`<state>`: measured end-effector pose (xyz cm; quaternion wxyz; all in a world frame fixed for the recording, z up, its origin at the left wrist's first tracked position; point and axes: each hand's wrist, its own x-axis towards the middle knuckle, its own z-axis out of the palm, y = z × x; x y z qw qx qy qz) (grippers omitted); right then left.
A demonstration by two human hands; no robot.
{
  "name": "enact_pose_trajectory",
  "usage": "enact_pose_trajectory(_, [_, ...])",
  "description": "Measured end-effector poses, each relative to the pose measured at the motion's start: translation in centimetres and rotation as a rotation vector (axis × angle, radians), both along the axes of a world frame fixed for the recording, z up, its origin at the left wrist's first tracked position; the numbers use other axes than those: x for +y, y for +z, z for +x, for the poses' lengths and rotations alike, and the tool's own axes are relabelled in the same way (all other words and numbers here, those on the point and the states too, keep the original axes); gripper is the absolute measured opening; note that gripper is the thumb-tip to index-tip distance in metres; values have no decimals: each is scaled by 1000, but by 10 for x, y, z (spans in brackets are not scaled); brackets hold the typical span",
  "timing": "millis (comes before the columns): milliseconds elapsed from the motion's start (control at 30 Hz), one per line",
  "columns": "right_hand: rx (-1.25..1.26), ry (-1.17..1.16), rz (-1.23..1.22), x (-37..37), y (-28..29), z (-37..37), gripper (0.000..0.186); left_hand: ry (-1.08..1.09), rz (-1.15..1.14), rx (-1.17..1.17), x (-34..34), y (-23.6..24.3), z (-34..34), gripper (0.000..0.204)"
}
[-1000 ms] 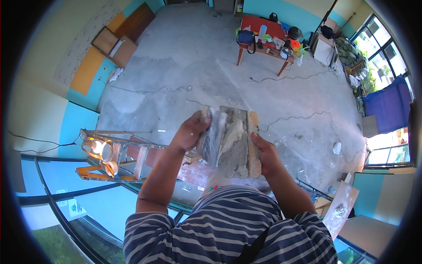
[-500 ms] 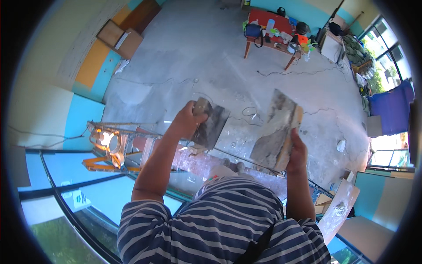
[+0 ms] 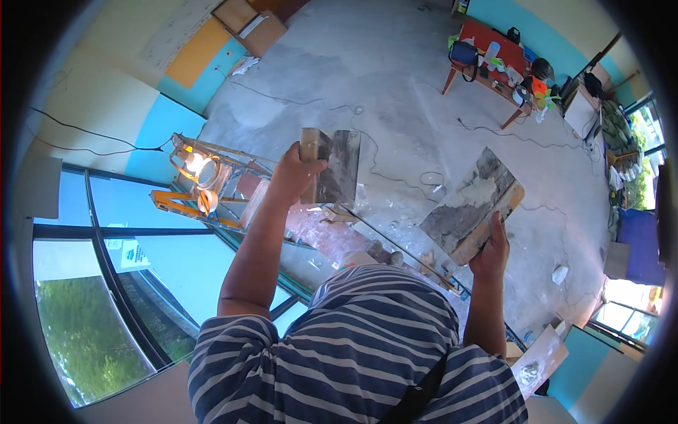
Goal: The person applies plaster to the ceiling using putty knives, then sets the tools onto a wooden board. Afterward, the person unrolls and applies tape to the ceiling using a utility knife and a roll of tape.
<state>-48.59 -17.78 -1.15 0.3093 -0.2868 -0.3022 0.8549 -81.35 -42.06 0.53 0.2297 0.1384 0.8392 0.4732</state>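
Observation:
My left hand (image 3: pixel 295 173) is closed around the wooden grip of a wide, flat putty knife (image 3: pixel 345 164), its dark rectangular blade streaked with grey. On the other side, my right hand (image 3: pixel 491 251) grips the wooden edge of a second wide putty knife (image 3: pixel 470 201), with fingers behind and thumb along the wood. Its tilted blade carries a spread of pale grey-white paste over darker smears. The two blades are held well apart in front of my striped shirt, above the floor.
I am up on a paint-spattered plank (image 3: pixel 321 230). An orange stepladder (image 3: pixel 205 187) with a lit lamp stands at left, beside large windows (image 3: pixel 169 261). A cluttered red table (image 3: pixel 487 42) is far right. Cables (image 3: pixel 374 155) trail over the concrete floor. A smeared board (image 3: pixel 540 360) sits lower right.
My view has turned, so the room sits differently. The left putty knife now stands more upright. My right hand has tilted its knife over to the right, with the paste-covered face still showing.

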Motion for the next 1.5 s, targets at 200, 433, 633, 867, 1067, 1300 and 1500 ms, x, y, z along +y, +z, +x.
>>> enact_pose_trajectory(200, [64,16,-43,-5,-5,-8,47,-34,39,-27,5,31,30,48])
enact_pose_trajectory(433, [157,48,61,-17,7,-22,43,-211,-92,161,26,65,91,52])
enact_pose_trajectory(633, [217,48,119,-21,21,-36,39,-248,14,183,45,110,117,47])
enact_pose_trajectory(867, [193,28,223,-26,40,-52,38,-316,28,406,51,154,116,44])
enact_pose_trajectory(1067, [299,71,301,-41,107,-84,51,-310,-164,568,29,227,88,43])
enact_pose_trajectory(1300, [182,151,541,-43,140,-91,48,160,541,1135,-30,424,44,44])
enact_pose_trajectory(1500, [151,207,70,-54,156,-117,45,75,1380,1306,-153,635,-27,40])
